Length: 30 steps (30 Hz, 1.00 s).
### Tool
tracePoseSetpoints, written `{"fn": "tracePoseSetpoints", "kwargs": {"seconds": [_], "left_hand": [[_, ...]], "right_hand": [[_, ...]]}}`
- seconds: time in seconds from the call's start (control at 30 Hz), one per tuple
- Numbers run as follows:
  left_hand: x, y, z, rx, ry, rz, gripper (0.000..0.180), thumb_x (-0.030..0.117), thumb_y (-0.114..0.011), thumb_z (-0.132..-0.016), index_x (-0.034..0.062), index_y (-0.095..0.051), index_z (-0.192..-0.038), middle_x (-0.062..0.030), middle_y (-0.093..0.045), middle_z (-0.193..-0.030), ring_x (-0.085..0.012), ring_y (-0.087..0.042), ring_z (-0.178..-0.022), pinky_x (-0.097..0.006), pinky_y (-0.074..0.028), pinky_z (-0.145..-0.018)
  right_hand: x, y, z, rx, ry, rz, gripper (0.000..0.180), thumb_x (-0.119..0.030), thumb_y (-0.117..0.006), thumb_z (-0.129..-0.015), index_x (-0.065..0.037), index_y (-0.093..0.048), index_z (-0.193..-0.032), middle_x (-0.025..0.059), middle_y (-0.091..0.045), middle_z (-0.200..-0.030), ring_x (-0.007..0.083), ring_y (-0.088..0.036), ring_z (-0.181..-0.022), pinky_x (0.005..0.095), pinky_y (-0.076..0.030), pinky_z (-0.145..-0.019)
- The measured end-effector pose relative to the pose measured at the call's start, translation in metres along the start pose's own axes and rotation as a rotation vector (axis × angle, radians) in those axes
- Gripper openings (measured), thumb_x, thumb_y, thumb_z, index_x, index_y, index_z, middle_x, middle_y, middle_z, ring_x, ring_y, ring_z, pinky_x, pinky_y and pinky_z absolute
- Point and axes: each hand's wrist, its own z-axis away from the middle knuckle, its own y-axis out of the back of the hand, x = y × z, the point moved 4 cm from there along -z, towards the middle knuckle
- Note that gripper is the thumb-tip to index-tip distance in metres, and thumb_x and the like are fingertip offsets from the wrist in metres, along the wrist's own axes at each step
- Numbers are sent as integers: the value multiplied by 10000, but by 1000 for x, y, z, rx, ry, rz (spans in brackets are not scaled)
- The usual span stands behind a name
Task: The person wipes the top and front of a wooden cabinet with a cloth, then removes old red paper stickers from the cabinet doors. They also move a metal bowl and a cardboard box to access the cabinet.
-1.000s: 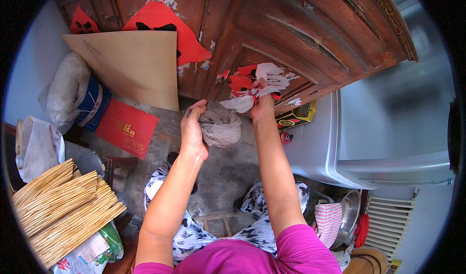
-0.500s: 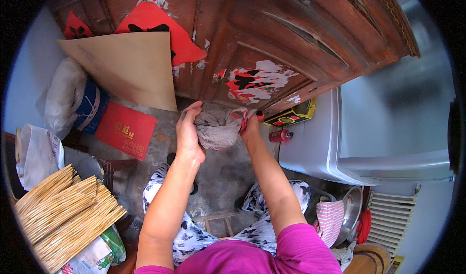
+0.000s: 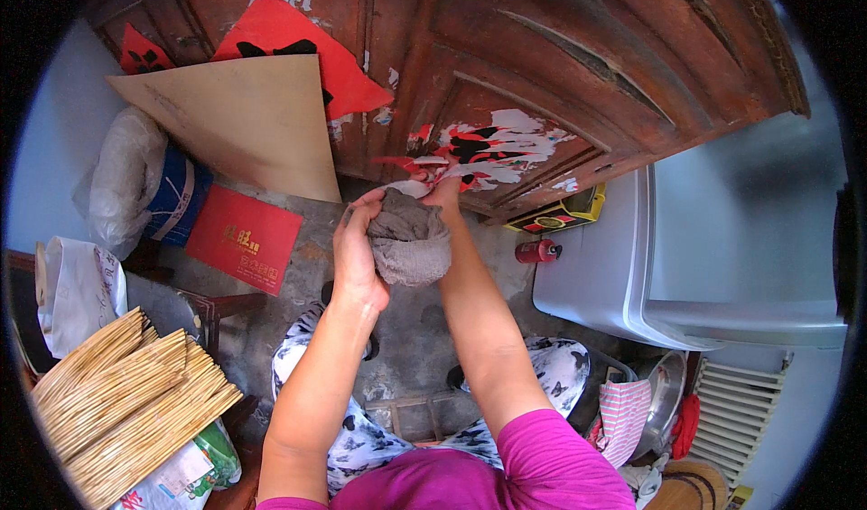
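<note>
Grey cloth (image 3: 408, 239), earlier stretched between raised hands, we now bunch in left hand (image 3: 357, 257) and right hand (image 3: 442, 194).

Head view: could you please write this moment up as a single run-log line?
left hand: holds grey cloth | right hand: on cloth's top edge, by torn red paper on wooden door | floor: red can

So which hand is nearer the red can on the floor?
Right. The right hand is up at the grey cloth, on the can's side; the left hand grips the cloth's far side, farther from it.
</note>
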Motion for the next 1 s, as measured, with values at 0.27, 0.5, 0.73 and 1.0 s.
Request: {"fn": "tracePoseSetpoints", "kwargs": {"seconds": [0.27,0.5,0.73,1.0], "left_hand": [[0,0,1,14,-4,-2,327,169,-544,-967,47,-637,-1256,-74,-647,-1257,-230,-613,-1161,-366,-478,-1036],[-4,-3,2,20,-7,-31,354,182,-548,-973,37,-624,-1287,-79,-644,-1261,-229,-609,-1169,-361,-478,-1036],[-1,-5,5,19,-6,26,300,149,-575,-957,34,-635,-1228,-60,-640,-1141,-201,-611,-1069,-340,-491,-968],[-10,-8,6,-6,20,-21,372,220,-585,-969,42,-616,-1294,-72,-640,-1214,-239,-611,-1138,-381,-487,-1013]], "right_hand": [[12,-6,-6,45,-56,-204,313,-437,-514,-1008,-146,-563,-903,3,-533,-721,129,-470,-537,260,-412,-465],[-29,20,10,-34,72,-165,215,-275,-558,-1031,-83,-641,-1077,-3,-597,-771,103,-575,-623,237,-500,-528],[-42,76,98,-56,205,-164,224,-236,-629,-986,-65,-672,-1123,60,-699,-914,122,-645,-735,222,-552,-580],[-16,234,78,326,124,-46,215,-285,-492,-1069,-120,-580,-1175,95,-700,-1187,226,-672,-832,317,-606,-658]]}}
